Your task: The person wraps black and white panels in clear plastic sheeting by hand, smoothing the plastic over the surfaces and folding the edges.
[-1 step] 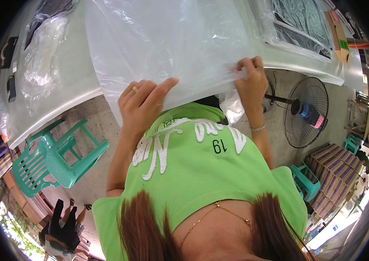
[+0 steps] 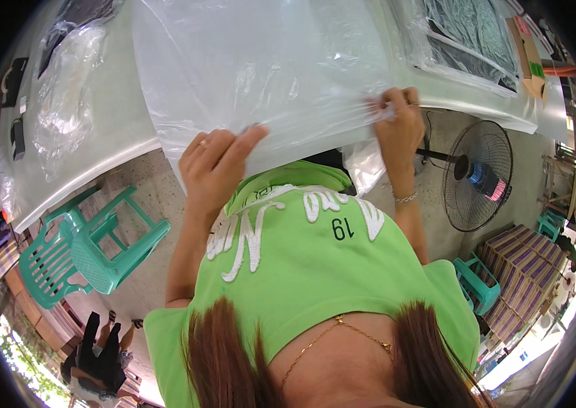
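A large, clear plastic bag point(image 2: 267, 68) lies spread over the pale table point(image 2: 121, 129), its near end hanging at the front edge. My left hand point(image 2: 216, 163) pinches this near end on the left, thumb stretched along the film. At the right corner, my right hand point(image 2: 400, 126) grips the same film between thumb and fingers. Creases run across the plastic between both hands, so it looks pulled taut. Whether the bag's mouth is at this end, I cannot tell. A smaller clear plastic piece point(image 2: 364, 163) hangs below the table edge beside my right wrist.
Crumpled clear plastic point(image 2: 67, 95) lies on the table's left; a plastic-wrapped dark item point(image 2: 471, 41) and a cardboard box point(image 2: 526, 58) are at right. A standing fan point(image 2: 478, 173) is right of me, a green stool point(image 2: 114, 245) left. Another person point(image 2: 97, 360) is behind.
My hands have moved slightly apart, the left one to the left and the right one to the right. The film between them shows more stretched creases.
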Demonstrator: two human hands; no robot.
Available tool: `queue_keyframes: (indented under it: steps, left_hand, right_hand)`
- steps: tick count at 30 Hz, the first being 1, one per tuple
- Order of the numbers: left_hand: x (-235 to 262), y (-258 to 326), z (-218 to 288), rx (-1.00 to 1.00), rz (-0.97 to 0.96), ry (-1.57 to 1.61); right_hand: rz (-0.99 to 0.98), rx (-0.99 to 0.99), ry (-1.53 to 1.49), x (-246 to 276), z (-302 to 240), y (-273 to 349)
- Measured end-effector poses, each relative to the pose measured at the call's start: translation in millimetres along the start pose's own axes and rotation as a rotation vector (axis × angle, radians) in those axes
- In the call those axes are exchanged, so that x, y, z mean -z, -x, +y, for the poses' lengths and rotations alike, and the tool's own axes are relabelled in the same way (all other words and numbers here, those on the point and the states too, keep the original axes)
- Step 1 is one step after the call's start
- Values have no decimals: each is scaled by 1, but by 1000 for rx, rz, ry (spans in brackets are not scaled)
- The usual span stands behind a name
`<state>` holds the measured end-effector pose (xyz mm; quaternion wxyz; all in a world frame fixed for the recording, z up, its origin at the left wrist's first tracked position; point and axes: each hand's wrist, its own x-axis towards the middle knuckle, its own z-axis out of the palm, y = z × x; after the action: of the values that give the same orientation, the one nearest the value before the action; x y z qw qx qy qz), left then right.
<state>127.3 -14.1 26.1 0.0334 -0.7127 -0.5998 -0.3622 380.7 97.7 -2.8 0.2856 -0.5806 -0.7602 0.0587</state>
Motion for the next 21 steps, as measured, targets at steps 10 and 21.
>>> queue_keyframes:
  steps: [10,21]
  left_hand:
    - [38,78,-53,561,65,-84]
    - [55,153,-43,531,94,-162]
  right_hand:
    - [103,-40,-135,11,50,19]
    - [-19,51,-264,24,82,99]
